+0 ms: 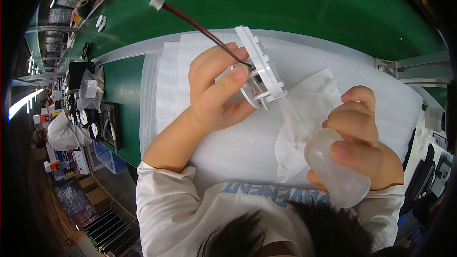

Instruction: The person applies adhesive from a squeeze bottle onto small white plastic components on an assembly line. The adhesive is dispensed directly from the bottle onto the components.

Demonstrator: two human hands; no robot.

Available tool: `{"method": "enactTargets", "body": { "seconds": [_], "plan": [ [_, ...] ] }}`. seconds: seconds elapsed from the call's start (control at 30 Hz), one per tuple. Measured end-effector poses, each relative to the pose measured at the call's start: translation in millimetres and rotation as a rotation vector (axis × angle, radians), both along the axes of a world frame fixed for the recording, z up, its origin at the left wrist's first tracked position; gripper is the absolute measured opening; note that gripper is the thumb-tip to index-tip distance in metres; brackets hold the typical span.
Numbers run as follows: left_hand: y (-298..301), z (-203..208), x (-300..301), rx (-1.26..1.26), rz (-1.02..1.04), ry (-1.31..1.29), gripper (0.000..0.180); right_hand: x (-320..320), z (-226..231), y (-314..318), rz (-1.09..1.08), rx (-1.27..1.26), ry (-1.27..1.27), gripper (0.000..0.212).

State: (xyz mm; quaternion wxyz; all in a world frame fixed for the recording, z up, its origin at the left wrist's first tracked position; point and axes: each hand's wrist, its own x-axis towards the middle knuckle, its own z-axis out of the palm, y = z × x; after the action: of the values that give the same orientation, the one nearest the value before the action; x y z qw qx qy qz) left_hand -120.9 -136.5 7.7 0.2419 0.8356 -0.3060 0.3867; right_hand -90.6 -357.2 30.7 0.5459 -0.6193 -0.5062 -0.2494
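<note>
My left hand [214, 88] is closed round a white plastic housing [266, 74], raised over the foam sheet and tilted. From the housing a red and black cable [202, 29] runs up to the left, ending in a small white connector [156, 3]. My right hand [354, 128] grips a translucent squeeze bottle [335, 166]. The bottle's thin nozzle [294, 110] points up and left at the housing's lower edge; whether it touches cannot be made out. A crumpled white wipe [307, 97] is behind the bottle and nozzle; whether my right fingers also hold it is hidden.
White foam sheets [228, 147] cover the work area on a green bench [295, 0]. Metal rails [419, 74] edge it. Left stand a dark tray [112, 126] with a tool and a clear plastic bag [90, 90]. Farther left, another person [66, 131] sits. Dark items lie at right.
</note>
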Motion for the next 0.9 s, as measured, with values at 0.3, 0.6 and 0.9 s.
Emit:
{"method": "enactTargets", "body": {
  "seconds": [0.3,0.6,0.9],
  "plan": [
    [-2,2,-8,-0.185,-0.062,0.261,0.082,-1,7,-11,0.044,-0.126,0.032,0.039],
    [-16,7,-15,-0.677,-0.052,0.596,0.074,-2,10,-18,0.112,-0.264,0.043,0.046],
    [-20,10,-21,-0.81,-0.122,0.72,0.076,1,11,-18,0.121,-0.294,0.079,0.045]
  ]
}}
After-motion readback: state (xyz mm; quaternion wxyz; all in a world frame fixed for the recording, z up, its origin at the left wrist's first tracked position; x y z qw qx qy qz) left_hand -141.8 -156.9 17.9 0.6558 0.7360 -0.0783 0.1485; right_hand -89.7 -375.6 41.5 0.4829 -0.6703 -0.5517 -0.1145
